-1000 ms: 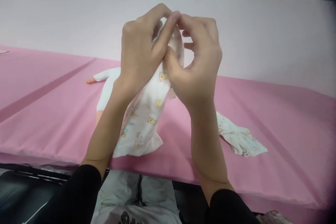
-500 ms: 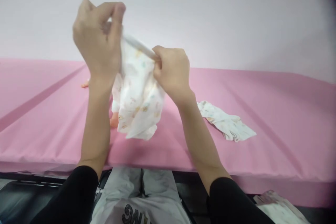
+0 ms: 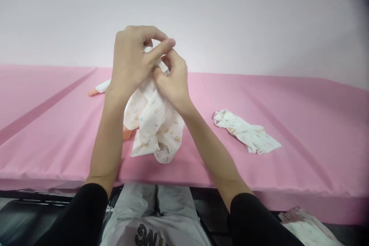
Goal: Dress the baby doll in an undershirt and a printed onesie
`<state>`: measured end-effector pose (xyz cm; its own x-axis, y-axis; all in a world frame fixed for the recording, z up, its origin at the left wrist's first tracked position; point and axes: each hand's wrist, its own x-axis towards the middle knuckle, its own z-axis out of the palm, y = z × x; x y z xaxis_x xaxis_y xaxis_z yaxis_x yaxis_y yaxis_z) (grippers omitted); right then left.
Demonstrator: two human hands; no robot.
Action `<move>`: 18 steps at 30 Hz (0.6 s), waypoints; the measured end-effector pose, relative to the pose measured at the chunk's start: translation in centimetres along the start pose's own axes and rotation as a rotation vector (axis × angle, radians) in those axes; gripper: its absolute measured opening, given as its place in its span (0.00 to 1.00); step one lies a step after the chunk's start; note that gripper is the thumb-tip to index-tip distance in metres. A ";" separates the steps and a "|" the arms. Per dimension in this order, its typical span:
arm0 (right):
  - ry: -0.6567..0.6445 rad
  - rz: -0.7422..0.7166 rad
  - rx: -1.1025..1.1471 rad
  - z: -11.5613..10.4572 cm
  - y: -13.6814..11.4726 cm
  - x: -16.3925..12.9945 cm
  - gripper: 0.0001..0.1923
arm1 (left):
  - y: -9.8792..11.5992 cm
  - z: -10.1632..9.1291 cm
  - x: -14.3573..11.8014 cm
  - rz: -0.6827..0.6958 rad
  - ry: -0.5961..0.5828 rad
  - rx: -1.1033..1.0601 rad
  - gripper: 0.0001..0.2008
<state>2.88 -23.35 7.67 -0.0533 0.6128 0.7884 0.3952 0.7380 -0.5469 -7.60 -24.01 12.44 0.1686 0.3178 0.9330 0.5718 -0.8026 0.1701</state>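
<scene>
A white printed garment [image 3: 148,128], patterned with small bears, is hanging from my two hands over the near part of the pink padded surface [image 3: 288,115]; whether its lower edge is touching that surface I cannot tell. My left hand [image 3: 134,59] is curling round the bunched top of the cloth, thumb and forefinger meeting at their tips, palm turned away from view. My right hand [image 3: 173,80] is pinching the same garment just beside it — thumb below, fingers bent above — and its fingers are lying close under my left thumb. Behind the garment and my left forearm a doll is showing in part: a white-sleeved arm [image 3: 103,86] is extending to the left, and another bare part [image 3: 127,133] is emerging beside the cloth. To the right, well apart from my hands, a second printed garment [image 3: 248,132] is lying crumpled on the padding. A pale panel [image 3: 259,30] is standing along the far side, and further folded cloth [image 3: 308,226] is resting below the near edge — lower right, partly out of view.
</scene>
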 end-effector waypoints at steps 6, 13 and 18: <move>0.092 -0.023 0.025 -2.2 2.7 1.7 0.13 | -2.2 -2.0 0.0 -0.120 -0.100 0.022 0.16; -0.046 0.039 0.194 -7.1 3.5 2.8 0.16 | -3.7 -1.4 -0.2 -0.247 -0.062 0.162 0.06; -0.056 0.051 0.146 -9.2 4.1 2.8 0.12 | -5.2 -2.0 -0.2 -0.306 0.053 0.250 0.03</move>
<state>12.76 -21.17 10.21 -0.0890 0.6621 0.7441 0.2615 0.7364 -0.6239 -12.21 -20.95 11.96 -0.0783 0.4916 0.8673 0.7684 -0.5245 0.3667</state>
